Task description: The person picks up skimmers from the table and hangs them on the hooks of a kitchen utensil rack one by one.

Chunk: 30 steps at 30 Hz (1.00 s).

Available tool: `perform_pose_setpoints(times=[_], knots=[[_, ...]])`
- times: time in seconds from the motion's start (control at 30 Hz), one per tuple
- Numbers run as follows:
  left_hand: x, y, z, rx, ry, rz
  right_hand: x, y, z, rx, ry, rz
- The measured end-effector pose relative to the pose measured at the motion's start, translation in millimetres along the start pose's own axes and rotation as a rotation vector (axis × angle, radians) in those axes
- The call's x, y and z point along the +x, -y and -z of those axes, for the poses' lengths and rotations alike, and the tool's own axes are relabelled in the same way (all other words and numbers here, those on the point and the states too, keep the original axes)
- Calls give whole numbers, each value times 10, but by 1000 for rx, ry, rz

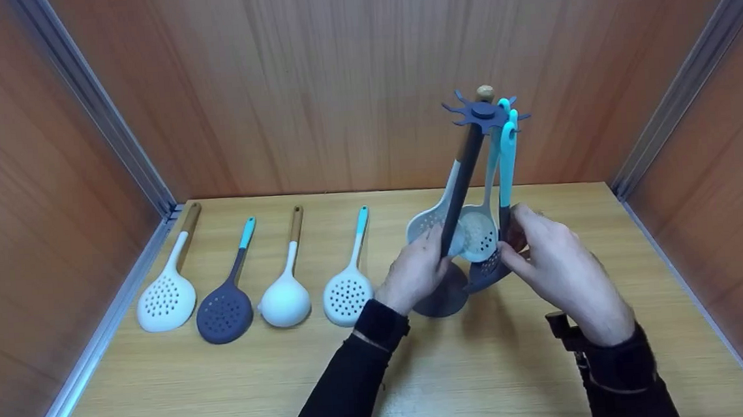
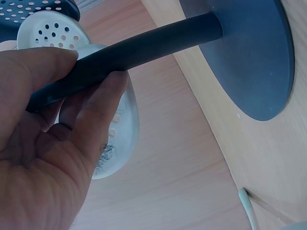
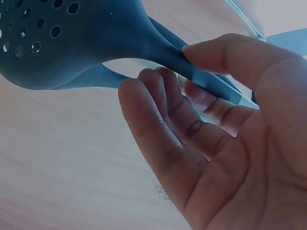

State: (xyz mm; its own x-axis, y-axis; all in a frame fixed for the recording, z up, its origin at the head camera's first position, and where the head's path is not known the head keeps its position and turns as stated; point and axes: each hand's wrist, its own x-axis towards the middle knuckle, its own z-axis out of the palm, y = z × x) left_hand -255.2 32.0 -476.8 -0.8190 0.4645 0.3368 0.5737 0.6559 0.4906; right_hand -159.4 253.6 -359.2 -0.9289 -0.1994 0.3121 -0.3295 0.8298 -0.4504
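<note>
My left hand (image 1: 418, 267) grips the dark pole of a utensil stand (image 1: 463, 186), low down above its round base (image 2: 259, 62). The stand is tilted, its hooked top at the upper right. Several utensils hang from it, among them a white slotted spoon (image 1: 480, 243) and a pale utensil (image 1: 428, 219) to its left. On the right side, my right hand (image 1: 561, 257) pinches the neck of a dark slotted spoon (image 3: 86, 28) with a turquoise handle (image 1: 507, 160). In the right wrist view, the thumb presses the neck; another dark utensil shows partly behind it.
On the wooden table (image 1: 240, 388), left of the stand, lie a white slotted turner (image 1: 167, 301), a dark skimmer (image 1: 224, 313), a white ladle (image 1: 284, 301) and a white skimmer (image 1: 347, 296) in a row. Wood panels (image 1: 337, 86) enclose the back and sides.
</note>
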Motion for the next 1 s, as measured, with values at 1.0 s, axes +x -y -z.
perform_pose_setpoints(times=[1.0], knots=[[-21,15,-95,-75,-29,37,-59,381,-166,150,-287,16]])
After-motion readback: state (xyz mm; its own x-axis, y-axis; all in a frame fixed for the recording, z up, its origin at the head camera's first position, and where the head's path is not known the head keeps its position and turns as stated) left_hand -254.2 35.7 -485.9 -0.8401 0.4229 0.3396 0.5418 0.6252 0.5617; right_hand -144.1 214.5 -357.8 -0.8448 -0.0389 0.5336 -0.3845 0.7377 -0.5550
